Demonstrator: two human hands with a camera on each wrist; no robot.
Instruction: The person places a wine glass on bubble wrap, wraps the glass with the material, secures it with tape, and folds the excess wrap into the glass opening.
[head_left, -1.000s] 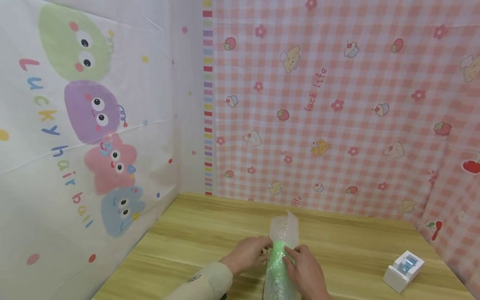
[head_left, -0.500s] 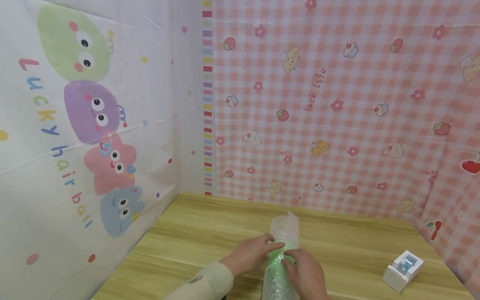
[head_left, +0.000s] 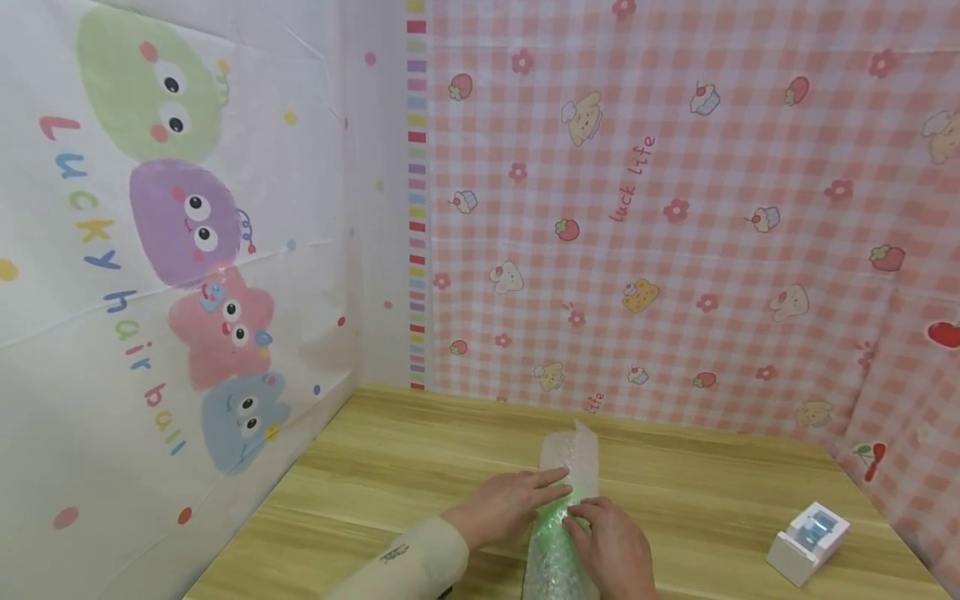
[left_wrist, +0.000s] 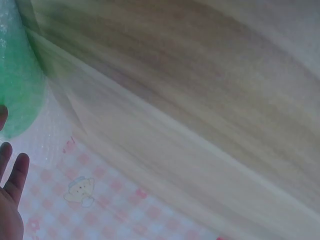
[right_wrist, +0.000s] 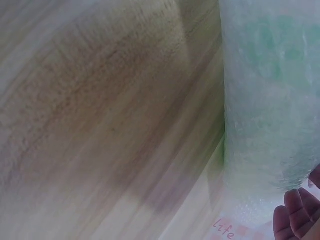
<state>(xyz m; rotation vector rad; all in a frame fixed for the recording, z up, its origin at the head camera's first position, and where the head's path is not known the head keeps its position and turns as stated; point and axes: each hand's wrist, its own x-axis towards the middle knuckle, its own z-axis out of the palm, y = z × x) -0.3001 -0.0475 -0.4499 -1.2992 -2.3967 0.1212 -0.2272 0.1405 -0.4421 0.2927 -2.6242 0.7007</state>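
A green object (left_wrist: 20,95) with a rounded end lies inside a long roll of clear bubble wrap (head_left: 557,567) on the table; its exact kind is hidden by the wrap. My left hand (head_left: 504,504) reaches in from the left, its fingers straight across the top of the roll. On the other side, my right hand (head_left: 617,542) has its thumb and fingers drawn together at the wrap, pinching it. The far end of the wrap extends flat past the green object.
To the right on the wooden table (head_left: 697,492) sits a small white tape dispenser (head_left: 802,546) with a bluish roll. Behind the table hangs a pink checked cloth (head_left: 660,250). A white cloth (head_left: 300,208) with cartoon figures covers the left side.
My left fingers have gone from bent at the wrap's left edge to stretched over its top. My right hand has stayed nearly in place. The dispenser has not moved.
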